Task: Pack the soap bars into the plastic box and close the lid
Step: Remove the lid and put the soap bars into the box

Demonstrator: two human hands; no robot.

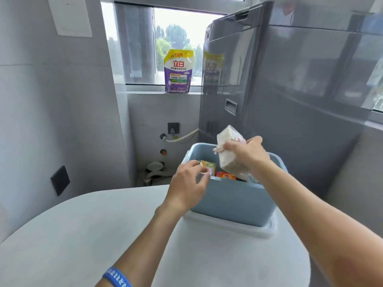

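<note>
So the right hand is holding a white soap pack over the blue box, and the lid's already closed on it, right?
Not quite. The head view shows the blue box open, with soap bars visible inside. The right hand is indeed holding a white soap pack over it.

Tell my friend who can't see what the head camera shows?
A right hand lowers a clear-wrapped white soap bar into an open blue plastic box while the left hand reaches inside. The box sits on a white table.
</note>
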